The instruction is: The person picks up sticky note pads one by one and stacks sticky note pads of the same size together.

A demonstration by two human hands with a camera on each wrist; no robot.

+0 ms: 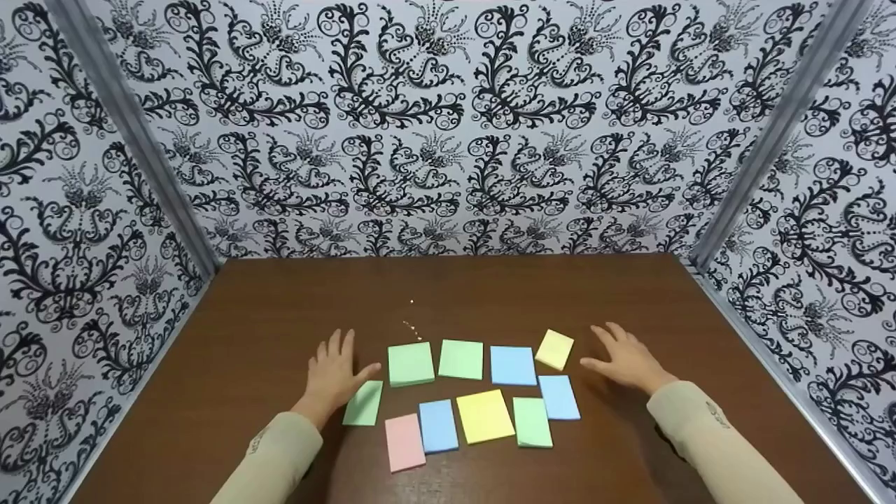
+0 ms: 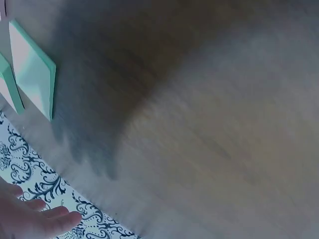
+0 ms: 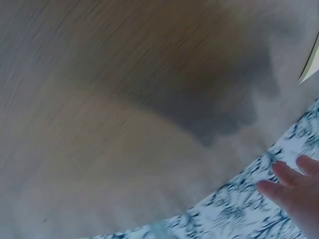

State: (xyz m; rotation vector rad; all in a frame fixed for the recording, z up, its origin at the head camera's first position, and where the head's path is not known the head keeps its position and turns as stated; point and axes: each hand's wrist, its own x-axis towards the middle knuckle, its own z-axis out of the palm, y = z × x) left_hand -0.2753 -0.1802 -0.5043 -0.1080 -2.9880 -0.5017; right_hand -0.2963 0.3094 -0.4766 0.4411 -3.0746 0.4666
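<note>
Several sticky note pads lie in two loose rows on the brown table in the head view. My left hand (image 1: 331, 371) has its fingers spread, with the thumb close over the green pad (image 1: 363, 404) at the far left. On the other side, my right hand (image 1: 625, 360) is held with fingers extended, just right of the small yellow pad (image 1: 555, 349). Neither hand holds anything. Along the back row are two green pads, the left one (image 1: 411, 363) thicker, and a blue pad (image 1: 512, 365). Nearer me lie a pink pad (image 1: 404, 443), a large yellow pad (image 1: 485, 416), more blue ones and another green one.
Small white specks (image 1: 413, 327) dot the table (image 1: 280, 301) behind the green pads. Walls with a black-and-white scroll pattern (image 1: 413, 140) enclose the table at the back and both sides, with grey strips (image 1: 777, 133) at the corners.
</note>
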